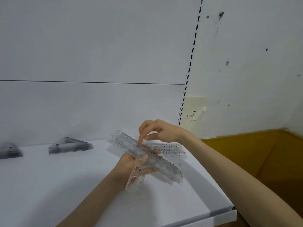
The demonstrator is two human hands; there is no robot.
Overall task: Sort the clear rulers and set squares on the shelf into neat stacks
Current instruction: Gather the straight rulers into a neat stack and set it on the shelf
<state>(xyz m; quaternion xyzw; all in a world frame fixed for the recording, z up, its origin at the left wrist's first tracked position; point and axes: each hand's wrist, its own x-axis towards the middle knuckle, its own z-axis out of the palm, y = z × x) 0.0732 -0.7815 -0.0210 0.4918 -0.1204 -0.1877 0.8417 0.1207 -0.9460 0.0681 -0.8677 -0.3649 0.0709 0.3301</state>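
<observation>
My left hand (pixel 131 163) grips a bundle of long clear rulers (pixel 165 167) above the white shelf (pixel 65 185), together with a shorter clear ruler (pixel 135 182) that hangs down across the bundle. My right hand (pixel 157 131) reaches from the right, its fingers curled, and its fingertips touch the top edge of the bundle. Several short clear rulers (pixel 170 150) lie flat on the shelf behind the hands. A neat stack of clear set squares (pixel 70 145) stands at the back left, and a second stack of set squares (pixel 9 150) sits at the far left edge.
The shelf's back panel and a slotted upright (pixel 188 74) rise behind. A note marked with an X (pixel 191 116) is stuck to the wall at the right. Brown cardboard (pixel 255 154) lies beyond the shelf's right edge. The shelf's front corner (pixel 232 208) is near.
</observation>
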